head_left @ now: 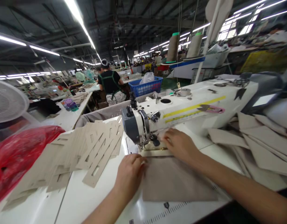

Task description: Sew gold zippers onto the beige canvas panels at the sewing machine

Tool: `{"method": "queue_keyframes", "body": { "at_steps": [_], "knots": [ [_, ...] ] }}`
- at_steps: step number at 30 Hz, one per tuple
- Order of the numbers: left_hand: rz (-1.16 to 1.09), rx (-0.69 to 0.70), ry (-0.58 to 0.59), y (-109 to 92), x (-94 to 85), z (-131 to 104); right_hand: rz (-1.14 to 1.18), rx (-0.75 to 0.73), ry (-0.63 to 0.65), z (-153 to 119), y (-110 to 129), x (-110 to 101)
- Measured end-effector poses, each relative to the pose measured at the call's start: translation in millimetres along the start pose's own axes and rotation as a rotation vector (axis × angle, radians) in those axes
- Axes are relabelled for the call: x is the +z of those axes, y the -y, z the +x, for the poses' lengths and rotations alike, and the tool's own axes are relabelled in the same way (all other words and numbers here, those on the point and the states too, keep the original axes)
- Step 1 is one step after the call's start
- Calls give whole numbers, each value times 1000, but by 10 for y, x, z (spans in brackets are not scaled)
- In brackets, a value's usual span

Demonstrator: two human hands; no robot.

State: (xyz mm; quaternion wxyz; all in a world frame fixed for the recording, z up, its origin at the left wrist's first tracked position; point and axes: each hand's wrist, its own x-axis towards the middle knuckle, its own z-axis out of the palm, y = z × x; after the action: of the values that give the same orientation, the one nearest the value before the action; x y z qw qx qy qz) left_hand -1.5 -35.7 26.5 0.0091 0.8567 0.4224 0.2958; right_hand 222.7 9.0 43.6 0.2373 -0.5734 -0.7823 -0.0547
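Observation:
A taupe fabric panel point(176, 182) lies flat on the white table in front of the sewing machine point(192, 105). At the panel's upper left corner is my left hand point(131, 171), its fingers curled together at the fabric edge; what lies between the fingertips is hidden. My right hand point(178, 143) is beside the needle area, above the panel's back edge, with bent fingers close to the presser foot and blurred fingertips. Whether it grips anything cannot be made out.
Beige slotted pieces point(99, 155) are fanned out at the left, beside a red plastic bag point(29, 155). More fabric pieces point(262, 140) are piled at the right. Behind the machine stand a blue basket point(145, 87) and a person point(110, 81) facing away.

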Motion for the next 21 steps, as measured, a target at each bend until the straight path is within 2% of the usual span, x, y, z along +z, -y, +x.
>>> {"method": "queue_keyframes", "body": {
  "at_steps": [4,7,12,17,21],
  "knots": [
    [108,131,83,223,52,50,-36,-71,-2,-604,44,20],
    [109,150,85,260,112,66,-2,-158,-18,-789,111,115],
    [149,127,74,289,156,46,-59,-198,-25,-781,200,222],
    [93,187,137,362,123,129,-106,-104,135,-636,234,159],
    [67,198,109,379,104,197,-30,-50,209,-371,352,103]
  ]
}}
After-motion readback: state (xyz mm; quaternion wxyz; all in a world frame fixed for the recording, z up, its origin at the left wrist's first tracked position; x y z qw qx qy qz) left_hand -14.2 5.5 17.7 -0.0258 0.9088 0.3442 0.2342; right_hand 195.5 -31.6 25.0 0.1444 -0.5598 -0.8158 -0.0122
